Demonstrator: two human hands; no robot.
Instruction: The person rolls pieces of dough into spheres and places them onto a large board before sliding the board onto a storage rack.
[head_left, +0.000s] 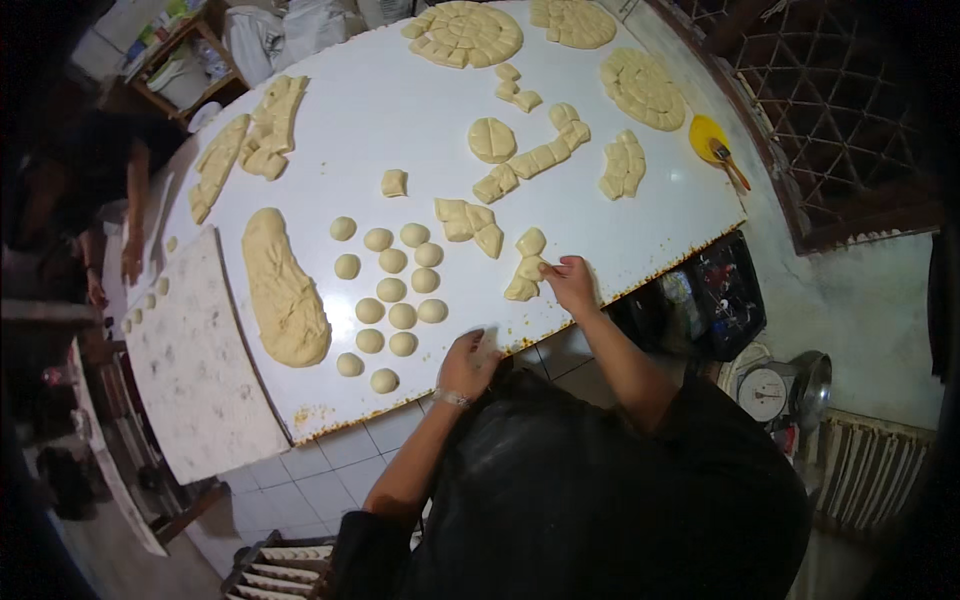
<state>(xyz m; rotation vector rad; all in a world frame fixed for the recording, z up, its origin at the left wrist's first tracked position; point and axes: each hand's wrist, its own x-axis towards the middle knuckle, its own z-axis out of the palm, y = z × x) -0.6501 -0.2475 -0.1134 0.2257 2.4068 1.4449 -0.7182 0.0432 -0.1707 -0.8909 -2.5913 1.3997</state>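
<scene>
My right hand [572, 286] pinches the edge of a cut dough piece [531, 268], part of a short cluster lying on the white table [400, 120]. Close to the table's front edge is my left hand [468, 366], curved and partly blurred, so whatever lies under its fingers cannot be made out. Several round dough balls [402, 316] sit in loose rows to the left of that hand. Another group of cut dough pieces [466, 222] lies just beyond the one I touch. A long uncut dough mass [284, 290] stretches along the left side.
Scored dough rounds [462, 36] and dough strips [273, 125] lie farther back. At the right edge are a yellow bowl [706, 138] and a brush [730, 165]. A pale board [200, 360] borders the left. Another person's arm [135, 215] shows beyond it. A dial scale [764, 392] stands low right.
</scene>
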